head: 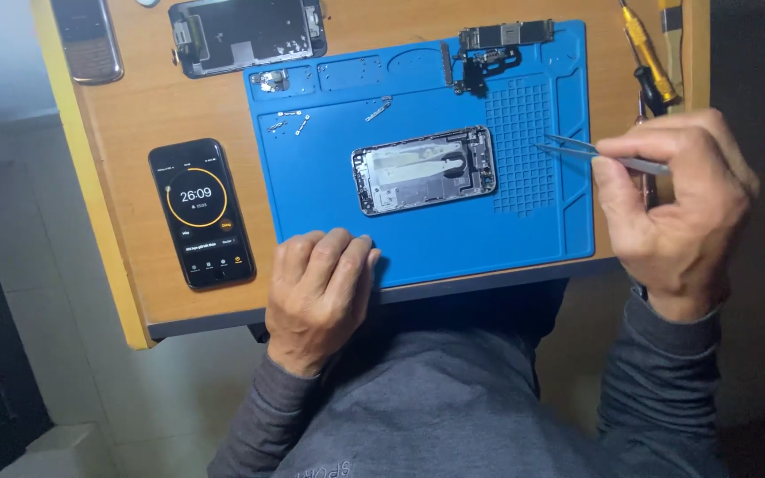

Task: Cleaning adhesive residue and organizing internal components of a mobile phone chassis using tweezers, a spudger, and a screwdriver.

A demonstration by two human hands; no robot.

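An opened phone housing (424, 170), silver with its insides showing, lies in the middle of a blue repair mat (329, 177). My right hand (675, 208) hovers at the mat's right edge, holding metal tweezers (595, 152) whose tips point left over the mat's grid area, a short way from the housing. My left hand (319, 288) rests with curled fingers on the near left corner of the mat, holding nothing.
A black phone (200, 212) with a timer dial lies left of the mat. A removed screen panel (245, 34) and an old handset (88, 37) lie at the back. A circuit board (505, 35), small parts (287, 124) and yellow screwdrivers (648, 57) sit nearby.
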